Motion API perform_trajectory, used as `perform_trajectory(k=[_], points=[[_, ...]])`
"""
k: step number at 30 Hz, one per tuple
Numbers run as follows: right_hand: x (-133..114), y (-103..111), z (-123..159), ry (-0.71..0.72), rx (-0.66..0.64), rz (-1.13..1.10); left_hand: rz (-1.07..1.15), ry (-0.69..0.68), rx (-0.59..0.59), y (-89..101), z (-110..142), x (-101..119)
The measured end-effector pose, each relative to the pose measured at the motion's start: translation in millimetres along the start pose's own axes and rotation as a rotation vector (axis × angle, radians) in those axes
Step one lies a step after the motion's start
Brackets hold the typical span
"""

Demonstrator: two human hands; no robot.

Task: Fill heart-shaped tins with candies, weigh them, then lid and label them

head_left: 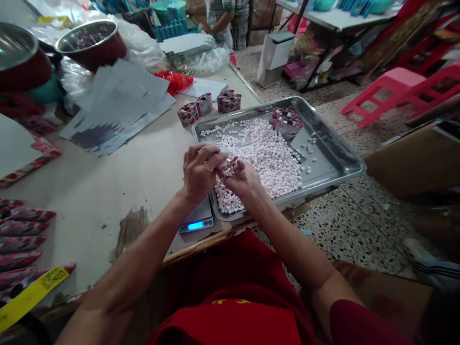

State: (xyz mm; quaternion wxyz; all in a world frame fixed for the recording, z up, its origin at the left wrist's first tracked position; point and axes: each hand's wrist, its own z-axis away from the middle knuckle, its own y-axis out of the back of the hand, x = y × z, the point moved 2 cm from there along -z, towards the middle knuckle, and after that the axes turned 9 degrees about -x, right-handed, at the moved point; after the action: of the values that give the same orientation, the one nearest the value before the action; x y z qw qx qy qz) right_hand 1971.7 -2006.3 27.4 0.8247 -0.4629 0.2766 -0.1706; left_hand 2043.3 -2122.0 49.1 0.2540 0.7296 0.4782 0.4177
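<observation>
My left hand (201, 167) is closed on the edge of a small printed pouch (225, 165), partly clear and partly red, held over the near left of a metal tray (328, 165). Against the pouch's mouth is my right hand (246, 181), its fingers curled around a few small white pellets (230, 171). The fingers hide most of the pouch. Many pale pink-white pellets (269, 160) lie spread in the tray under both hands. Below my left wrist sits a digital scale (196, 225) with a lit blue display, its plate mostly covered by the hand and arm.
Printed pouches (286, 123) stand in the tray's far part, and several more (189, 115) stand behind it on the table (143, 158). Silver sheets (118, 105), red pots (91, 45) and filled packets (21, 230) lie left. A pink stool (391, 88) is right; a person (219, 21) is behind.
</observation>
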Motion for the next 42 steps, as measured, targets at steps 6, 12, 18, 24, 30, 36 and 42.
perform_trajectory(k=[6,12,18,24,30,36,42], points=[[0.3,1.4,16.7,-0.116,0.140,0.057,0.353,0.462,0.179,19.5,37.3,-4.4],[-27.0,8.8,29.2,-0.106,-0.042,0.396,0.514,0.706,0.117,46.6,120.8,-17.2],[-28.4,-0.9,29.1,-0.159,-0.012,0.601,0.403,0.692,0.050,57.5,147.5,-13.5],[-23.4,-14.5,30.2,-0.228,-0.033,0.577,0.285,0.790,0.265,113.1,166.4,-18.9],[-19.0,-19.9,34.7,-0.227,0.000,0.761,0.068,0.800,0.396,145.0,181.2,-15.9],[-13.0,-35.8,40.9,-0.127,-0.050,0.957,0.077,0.737,0.468,156.4,171.8,-6.9],[-5.5,-55.7,44.4,-0.102,-0.186,1.059,0.149,0.748,0.404,155.3,172.2,-3.2]])
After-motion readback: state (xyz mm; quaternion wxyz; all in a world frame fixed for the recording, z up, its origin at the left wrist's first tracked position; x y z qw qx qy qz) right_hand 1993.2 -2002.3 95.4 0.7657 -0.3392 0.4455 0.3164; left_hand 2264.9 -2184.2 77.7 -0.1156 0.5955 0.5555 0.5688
